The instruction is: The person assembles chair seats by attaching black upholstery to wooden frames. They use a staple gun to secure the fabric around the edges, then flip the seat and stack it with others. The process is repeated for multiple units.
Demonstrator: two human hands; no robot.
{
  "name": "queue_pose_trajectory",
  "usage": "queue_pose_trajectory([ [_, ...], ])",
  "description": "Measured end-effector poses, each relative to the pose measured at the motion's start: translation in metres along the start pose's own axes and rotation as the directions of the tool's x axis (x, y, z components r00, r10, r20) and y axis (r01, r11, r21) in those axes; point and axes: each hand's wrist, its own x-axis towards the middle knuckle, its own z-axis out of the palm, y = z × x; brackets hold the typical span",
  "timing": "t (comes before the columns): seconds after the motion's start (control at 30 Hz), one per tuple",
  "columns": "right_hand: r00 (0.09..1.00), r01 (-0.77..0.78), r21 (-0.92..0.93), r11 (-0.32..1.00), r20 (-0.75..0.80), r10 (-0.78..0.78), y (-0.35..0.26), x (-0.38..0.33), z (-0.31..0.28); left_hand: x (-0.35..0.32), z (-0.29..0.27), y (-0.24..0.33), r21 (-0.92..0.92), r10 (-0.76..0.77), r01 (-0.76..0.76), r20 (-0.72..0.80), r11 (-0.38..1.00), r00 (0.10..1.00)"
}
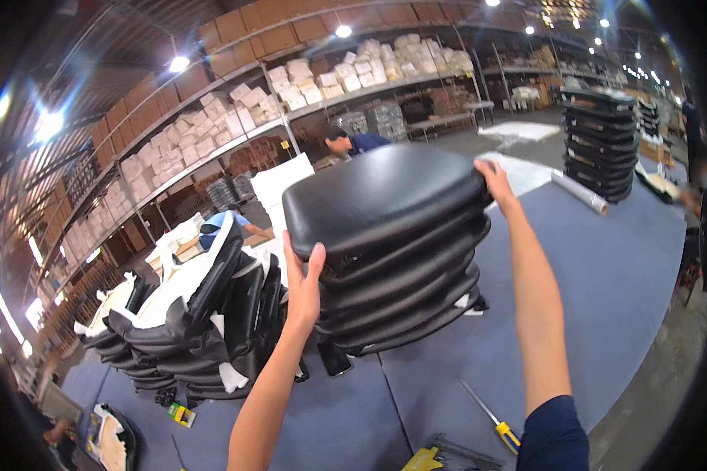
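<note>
A: Head view, hands?

B: I'm reaching both arms up and forward. My left hand (302, 284) is gripping the near-left edge of the top black seat cushion (381, 196); my right hand (495, 179) is clasping its far-right edge.

A: Cushion location?

B: It's sitting atop the cushion stack (404, 290) on the blue table (605, 267).

Two hands (302, 282), three stacks of black seat cushions (393, 243), one screwdriver (491, 420), one roll (580, 192).
</note>
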Motion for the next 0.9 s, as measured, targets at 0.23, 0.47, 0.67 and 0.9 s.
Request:
queue_pose_trajectory([
  [0.23,0.998,-0.062,0.208,0.976,0.013,0.060,-0.020,-0.022,0.015,-0.043,-0.028,-0.071,0.752,0.391,-0.428,0.245,0.502,0.888],
  [0.47,0.994,-0.107,0.121,0.987,-0.004,0.108,-0.041,-0.039,0.031,-0.041,-0.032,-0.100,0.452,0.417,-0.372,-0.001,0.811,0.909],
  [0.67,0.993,-0.104,0.106,0.989,-0.047,0.109,-0.042,-0.023,0.047,-0.029,-0.020,-0.086,0.491,0.375,-0.301,-0.057,0.817,0.925],
  [0.9,0.970,0.086,0.331,0.940,-0.244,-0.003,0.019,-0.059,0.044,-0.044,-0.048,-0.125,0.208,0.207,-0.177,-0.133,0.962,0.969],
])
